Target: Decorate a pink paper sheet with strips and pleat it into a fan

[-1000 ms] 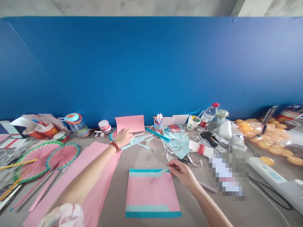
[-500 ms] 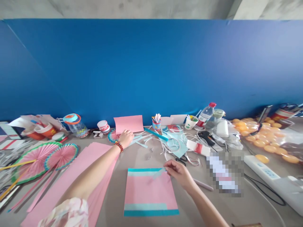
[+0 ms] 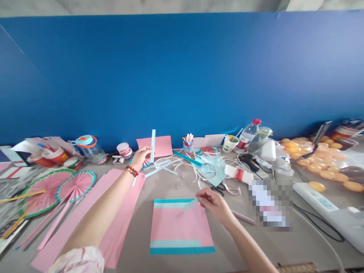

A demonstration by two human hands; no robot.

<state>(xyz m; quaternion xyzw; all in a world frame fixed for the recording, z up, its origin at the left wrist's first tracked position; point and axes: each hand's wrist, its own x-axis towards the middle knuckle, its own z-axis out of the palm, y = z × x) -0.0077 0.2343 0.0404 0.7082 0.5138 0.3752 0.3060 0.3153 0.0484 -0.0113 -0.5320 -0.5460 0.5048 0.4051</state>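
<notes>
My left hand (image 3: pixel 141 156) is closed in a pinch on a light blue paper strip (image 3: pixel 152 146) and holds it upright above the back of the table. Below it lie several more pale blue strips (image 3: pixel 162 165). At the upper right corner of a pink paper sheet (image 3: pixel 176 223), the fingers of my right hand (image 3: pixel 212 201) are pinched together on a thin pale blue strip (image 3: pixel 189 204), which slants down over the sheet; its outline is faint. Teal and light blue bands run along the sheet's top and bottom edges.
Long pink sheets (image 3: pixel 119 220) and pleated fans (image 3: pixel 75 185) lie on the left. Farther back are a pen cup (image 3: pixel 188 147), a teal strip (image 3: pixel 187 157), scissors (image 3: pixel 218 188) and a bottle (image 3: pixel 248 134). Orange balls (image 3: pixel 315 167) and a power strip (image 3: pixel 315 197) occupy the right.
My left hand has risen from the pile of strips and moved slightly left, lifting one light blue strip upright. My right hand stays at the pink sheet's corner.
</notes>
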